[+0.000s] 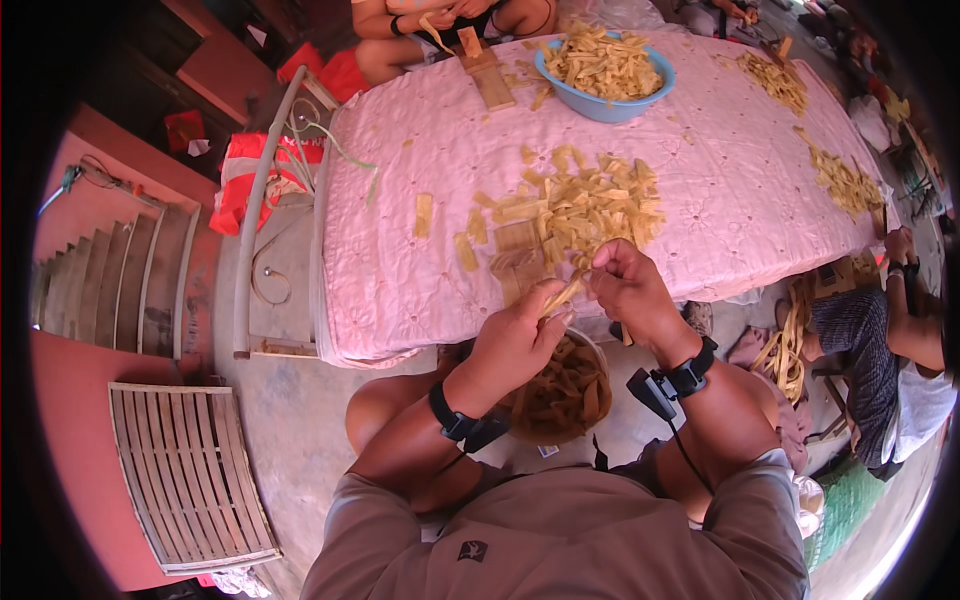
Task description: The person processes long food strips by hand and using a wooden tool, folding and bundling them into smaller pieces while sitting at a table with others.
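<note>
My left hand grips the lower end of a narrow tan strip, pinched between thumb and fingers. At the strip's upper end, my right hand has its fingers closed on it. Just beyond my left hand, a small wooden board lies on the pink quilted cloth. Behind it spreads a heap of flat, pale yellow-brown pieces, with a few loose ones to its left. Below my hands, between my knees, a round tub holds darker brown strips. What the strips are made of, I cannot tell.
A blue basin full of similar pieces stands at the far side. Across from me, a person's hands hold a strip near a wooden board. Another person sits at the right. A metal bed rail rises at the left.
</note>
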Demonstrator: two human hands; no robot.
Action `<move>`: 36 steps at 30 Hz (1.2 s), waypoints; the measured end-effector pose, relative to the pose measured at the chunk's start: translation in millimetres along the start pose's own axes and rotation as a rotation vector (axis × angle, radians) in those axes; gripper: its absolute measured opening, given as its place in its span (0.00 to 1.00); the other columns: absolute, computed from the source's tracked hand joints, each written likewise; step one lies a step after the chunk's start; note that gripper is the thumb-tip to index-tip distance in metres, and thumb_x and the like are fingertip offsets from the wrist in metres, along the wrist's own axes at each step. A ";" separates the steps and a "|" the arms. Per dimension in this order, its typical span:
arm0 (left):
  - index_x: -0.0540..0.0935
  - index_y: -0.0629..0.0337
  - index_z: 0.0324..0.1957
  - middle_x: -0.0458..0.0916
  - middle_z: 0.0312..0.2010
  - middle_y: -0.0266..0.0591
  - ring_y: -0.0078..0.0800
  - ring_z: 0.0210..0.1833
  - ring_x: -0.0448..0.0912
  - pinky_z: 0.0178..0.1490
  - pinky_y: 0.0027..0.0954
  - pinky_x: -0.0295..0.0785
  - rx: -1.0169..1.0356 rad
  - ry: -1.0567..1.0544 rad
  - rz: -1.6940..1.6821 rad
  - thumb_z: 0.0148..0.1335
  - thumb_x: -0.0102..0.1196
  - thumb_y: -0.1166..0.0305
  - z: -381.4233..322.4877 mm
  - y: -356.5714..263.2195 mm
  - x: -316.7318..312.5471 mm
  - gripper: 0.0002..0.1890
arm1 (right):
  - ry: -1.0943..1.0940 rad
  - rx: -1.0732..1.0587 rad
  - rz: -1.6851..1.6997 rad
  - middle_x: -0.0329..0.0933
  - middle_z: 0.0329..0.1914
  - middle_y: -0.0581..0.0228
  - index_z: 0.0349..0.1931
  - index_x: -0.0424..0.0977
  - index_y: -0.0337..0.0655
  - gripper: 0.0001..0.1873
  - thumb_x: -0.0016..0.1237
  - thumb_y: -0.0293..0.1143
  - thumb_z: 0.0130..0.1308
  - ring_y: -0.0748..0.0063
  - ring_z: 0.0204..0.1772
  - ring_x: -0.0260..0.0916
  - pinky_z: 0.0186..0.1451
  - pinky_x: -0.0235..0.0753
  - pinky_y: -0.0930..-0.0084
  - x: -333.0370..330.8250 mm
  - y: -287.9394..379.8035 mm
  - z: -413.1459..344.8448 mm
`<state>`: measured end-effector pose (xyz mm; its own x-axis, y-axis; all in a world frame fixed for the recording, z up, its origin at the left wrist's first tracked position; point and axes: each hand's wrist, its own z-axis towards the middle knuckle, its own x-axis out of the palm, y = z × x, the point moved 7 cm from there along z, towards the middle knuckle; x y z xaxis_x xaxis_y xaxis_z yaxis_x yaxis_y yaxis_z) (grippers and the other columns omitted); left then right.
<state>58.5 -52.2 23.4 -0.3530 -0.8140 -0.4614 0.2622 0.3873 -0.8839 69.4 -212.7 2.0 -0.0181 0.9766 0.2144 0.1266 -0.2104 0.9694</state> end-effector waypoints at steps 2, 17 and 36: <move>0.76 0.64 0.48 0.79 0.33 0.50 0.44 0.39 0.82 0.40 0.35 0.73 0.181 -0.008 0.405 0.65 0.48 0.71 -2.1 -5.7 3.5 0.11 | 0.025 0.153 0.170 0.71 0.28 0.69 0.39 0.65 0.41 0.07 0.45 0.20 0.64 0.87 0.24 0.62 0.23 0.61 0.88 3.5 -1.9 -3.3; 0.77 0.67 0.53 0.72 0.33 0.31 0.20 0.37 0.72 0.50 0.22 0.67 -0.121 0.200 -0.708 0.71 0.47 0.69 3.9 10.5 12.0 0.15 | 0.127 0.416 0.224 0.69 0.24 0.68 0.41 0.67 0.43 0.04 0.45 0.30 0.69 0.86 0.19 0.55 0.17 0.52 0.86 21.4 -34.7 -15.6; 0.81 0.61 0.50 0.70 0.53 0.44 0.36 0.55 0.70 0.59 0.32 0.66 0.198 0.141 -0.336 0.65 0.53 0.75 4.5 -9.2 4.7 0.13 | 0.615 0.760 0.553 0.73 0.23 0.62 0.35 0.73 0.37 0.18 0.40 0.45 0.71 0.78 0.14 0.62 0.15 0.59 0.83 59.1 -50.8 -42.0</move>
<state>58.5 -61.5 29.7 -0.5644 -0.8081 -0.1683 0.2748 0.0083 -0.9615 20.2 -146.2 -29.5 -0.2318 0.5250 0.8190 0.8370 -0.3214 0.4429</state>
